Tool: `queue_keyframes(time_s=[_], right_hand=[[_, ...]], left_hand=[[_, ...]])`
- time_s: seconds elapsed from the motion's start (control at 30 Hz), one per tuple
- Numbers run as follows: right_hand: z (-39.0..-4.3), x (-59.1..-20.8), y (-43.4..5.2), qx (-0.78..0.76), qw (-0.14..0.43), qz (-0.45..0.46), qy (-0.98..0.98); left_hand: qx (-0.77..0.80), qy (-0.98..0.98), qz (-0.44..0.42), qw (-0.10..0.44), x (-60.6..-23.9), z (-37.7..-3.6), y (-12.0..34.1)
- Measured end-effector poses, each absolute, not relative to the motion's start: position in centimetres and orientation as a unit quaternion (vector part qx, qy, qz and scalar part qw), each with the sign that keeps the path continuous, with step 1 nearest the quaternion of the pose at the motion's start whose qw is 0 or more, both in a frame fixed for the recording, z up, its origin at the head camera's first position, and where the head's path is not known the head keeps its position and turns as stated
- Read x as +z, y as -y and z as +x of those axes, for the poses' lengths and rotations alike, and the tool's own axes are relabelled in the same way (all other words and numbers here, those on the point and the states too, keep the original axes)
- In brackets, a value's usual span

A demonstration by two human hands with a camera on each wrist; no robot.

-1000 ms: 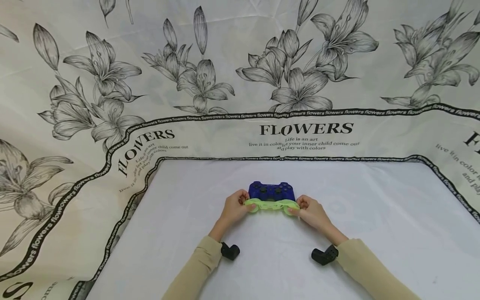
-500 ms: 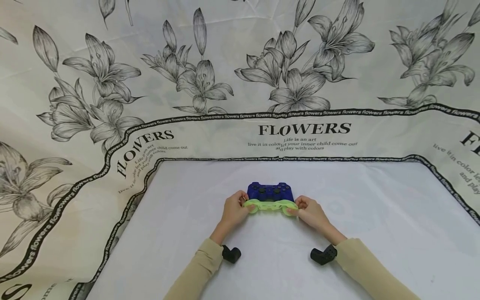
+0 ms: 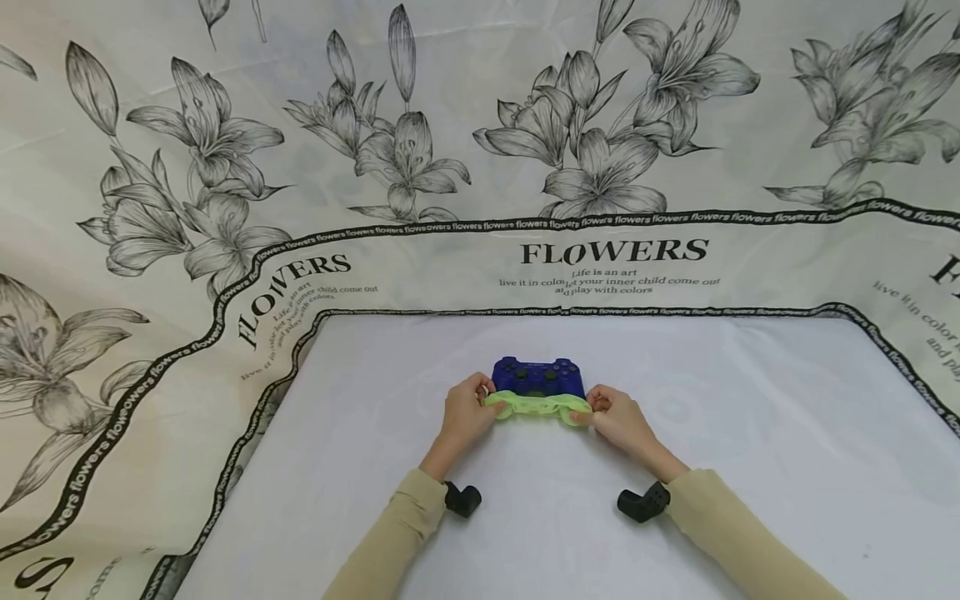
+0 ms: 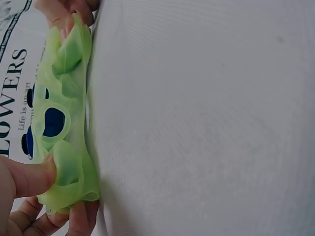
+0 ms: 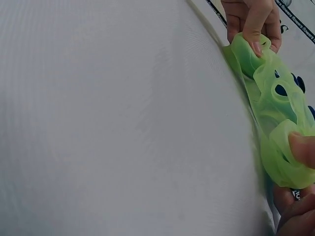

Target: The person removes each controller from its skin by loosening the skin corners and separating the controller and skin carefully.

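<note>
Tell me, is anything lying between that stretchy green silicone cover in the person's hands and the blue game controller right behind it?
Nothing visible does. The green silicone cover, pinched by the left hand and right hand, sits right against the blue game controller, whose blue shows through the cover's holes in the wrist views.

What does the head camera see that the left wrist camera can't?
Only the head view shows the whole blue game controller, both sleeves, the flower-printed cloth behind, and how the white table spreads out. Only the left wrist view shows, up close, the round holes in the green silicone cover, with blue showing through them, and a thumb pressed on the cover's end. Both show the left hand and the right hand pinching the stretched cover at its two ends.
</note>
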State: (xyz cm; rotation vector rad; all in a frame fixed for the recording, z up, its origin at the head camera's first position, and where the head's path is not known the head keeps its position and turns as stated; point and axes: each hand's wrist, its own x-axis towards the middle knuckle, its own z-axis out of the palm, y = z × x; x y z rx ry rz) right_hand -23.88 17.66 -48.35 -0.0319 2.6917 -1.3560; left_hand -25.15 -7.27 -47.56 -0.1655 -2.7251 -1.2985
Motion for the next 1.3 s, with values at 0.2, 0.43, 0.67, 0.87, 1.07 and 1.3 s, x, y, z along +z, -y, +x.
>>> queue_keyframes(time_s=[0.2, 0.43, 0.67, 0.87, 1.07, 1.3], right_hand=[[-24.0, -48.2, -17.7, -0.448, 0.065, -0.007, -0.892], [-24.0, -48.1, -17.6, -0.446, 0.072, 0.001, -0.892], [-24.0, -48.0, -17.8, -0.442, 0.07, -0.003, -0.894], [-24.1, -48.2, -17.8, -0.435, 0.072, -0.005, -0.897], [-24.2, -48.2, -17.7, -0.438, 0.077, 0.0, -0.896], [-24.4, -48.0, -17.9, -0.44, 0.093, 0.0, -0.893]], left_hand=[[-0.422, 0.902, -0.064, 0.063, -47.5, -25.2, 7.2], [-0.407, 0.908, -0.082, 0.062, -47.6, -25.2, 7.3], [-0.364, 0.923, -0.105, 0.069, -47.0, -25.1, 7.2], [-0.331, 0.934, -0.092, 0.093, -46.3, -24.9, 7.3], [-0.359, 0.926, -0.09, 0.077, -46.6, -25.3, 7.8], [-0.401, 0.891, -0.182, 0.111, -48.0, -26.0, 8.8]])
